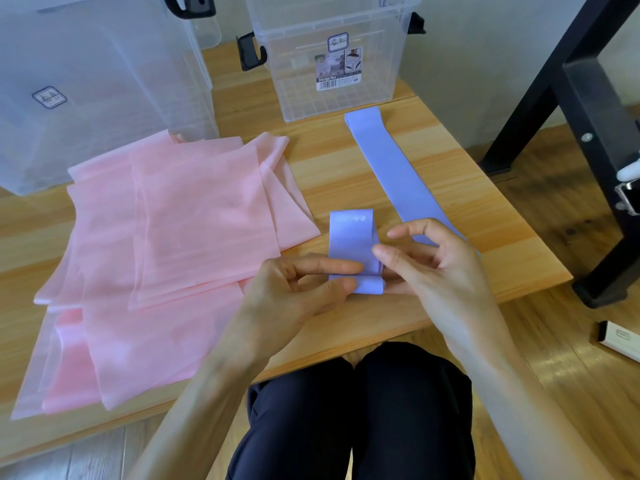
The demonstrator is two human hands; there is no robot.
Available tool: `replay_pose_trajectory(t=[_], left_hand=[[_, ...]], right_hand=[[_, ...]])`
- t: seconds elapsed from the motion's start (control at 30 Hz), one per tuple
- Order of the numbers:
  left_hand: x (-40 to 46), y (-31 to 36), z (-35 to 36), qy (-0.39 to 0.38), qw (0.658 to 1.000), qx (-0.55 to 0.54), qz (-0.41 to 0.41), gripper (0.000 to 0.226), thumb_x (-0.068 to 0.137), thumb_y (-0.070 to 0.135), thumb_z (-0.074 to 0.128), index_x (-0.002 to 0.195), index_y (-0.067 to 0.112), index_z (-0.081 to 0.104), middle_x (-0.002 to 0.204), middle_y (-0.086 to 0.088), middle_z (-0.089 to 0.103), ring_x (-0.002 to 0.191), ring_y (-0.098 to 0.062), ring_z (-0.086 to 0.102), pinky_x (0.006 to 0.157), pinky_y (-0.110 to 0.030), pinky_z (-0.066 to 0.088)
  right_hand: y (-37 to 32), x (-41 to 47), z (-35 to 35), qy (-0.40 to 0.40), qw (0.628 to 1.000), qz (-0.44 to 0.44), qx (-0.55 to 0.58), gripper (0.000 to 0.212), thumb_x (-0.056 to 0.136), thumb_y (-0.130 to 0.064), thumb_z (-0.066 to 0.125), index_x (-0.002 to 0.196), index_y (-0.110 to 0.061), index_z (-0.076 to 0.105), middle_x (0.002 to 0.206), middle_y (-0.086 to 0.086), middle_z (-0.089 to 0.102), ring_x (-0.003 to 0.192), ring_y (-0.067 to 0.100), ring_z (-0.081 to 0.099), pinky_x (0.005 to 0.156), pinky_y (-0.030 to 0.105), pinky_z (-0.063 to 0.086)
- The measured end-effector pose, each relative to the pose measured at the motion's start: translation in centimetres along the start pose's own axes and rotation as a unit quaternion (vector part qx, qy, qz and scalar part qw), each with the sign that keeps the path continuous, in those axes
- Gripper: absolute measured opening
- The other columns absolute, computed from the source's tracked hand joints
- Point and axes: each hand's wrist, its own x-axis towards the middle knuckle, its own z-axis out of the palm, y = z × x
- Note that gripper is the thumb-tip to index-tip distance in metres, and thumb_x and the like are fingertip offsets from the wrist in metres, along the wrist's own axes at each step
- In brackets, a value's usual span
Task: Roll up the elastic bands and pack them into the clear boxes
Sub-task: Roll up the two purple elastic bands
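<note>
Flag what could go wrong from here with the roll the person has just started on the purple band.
The roll on the short purple band is barely begun; the left hand pinches only its near end, so it may spring open. The right hand has relaxed fingers beside it, not clamping. The pink bands lie close on the left and could get snagged.

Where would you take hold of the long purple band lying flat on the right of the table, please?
Probably at the far short end of the long purple band, near the small clear box. That end lies free, whereas the near end runs under the right hand. Since it lies flat, pinch the edge from above and lift.
</note>
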Motion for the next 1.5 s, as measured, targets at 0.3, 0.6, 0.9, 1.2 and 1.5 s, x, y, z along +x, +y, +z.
replay_pose_trajectory(t=[0.3,0.6,0.9,1.2,1.5], left_hand=[[0.0,-0.1,0.1,-0.007,0.999,-0.034,-0.009,0.015,0.074,0.021,0.077,0.088,0.025,0.081,0.1,-0.014,0.075,0.101,-0.025,0.071,0.086,-0.026,0.058],[0.4,-0.3,0.4,0.038,0.997,-0.067,-0.013,0.013,0.069,0.022,0.079,0.08,0.029,0.082,0.071,-0.003,0.067,0.081,-0.012,0.07,0.082,-0.022,0.058],[0.0,0.3,0.7,0.039,0.991,-0.13,-0.013,0.009,0.072,0.019,0.074,0.077,0.023,0.082,0.089,-0.001,0.078,0.089,-0.011,0.074,0.076,-0.018,0.057],[0.3,0.5,0.9,0.056,0.985,-0.164,0.016,0.013,0.067,0.023,0.075,0.078,0.02,0.081,0.089,-0.003,0.078,0.088,-0.012,0.074,0.076,-0.018,0.057],[0.2,0.8,0.8,0.073,0.984,-0.159,0.03,0.013,0.068,0.022,0.074,0.079,0.021,0.081,0.084,-0.002,0.078,0.084,-0.009,0.074,0.072,-0.016,0.056]], right_hand=[[0.6,0.4,-0.1,-0.014,1.0,0.001,-0.026,0.019,0.085,0.005,0.071,0.093,-0.009,0.061,0.08,0.015,0.072,0.068,0.008,0.069,0.058,0.021,0.056],[0.8,0.0,-0.3,-0.049,0.997,-0.039,-0.035,0.01,0.092,0.001,0.063,0.092,-0.008,0.065,0.076,-0.005,0.067,0.075,0.002,0.065,0.067,0.021,0.058],[0.9,-0.9,-0.6,-0.067,0.995,-0.039,-0.055,0.013,0.078,-0.005,0.079,0.086,-0.015,0.077,0.085,-0.001,0.077,0.081,0.013,0.074,0.079,0.019,0.057],[0.2,-1.0,-0.2,-0.077,0.996,0.021,0.044,0.01,0.086,0.002,0.069,0.092,-0.001,0.061,0.077,0.006,0.068,0.073,0.029,0.075,0.066,0.029,0.061],[0.0,-1.0,0.4,-0.069,0.994,0.029,0.077,0.028,0.082,-0.003,0.073,0.102,-0.008,0.055,0.095,0.008,0.075,0.084,0.026,0.075,0.073,0.024,0.059]])
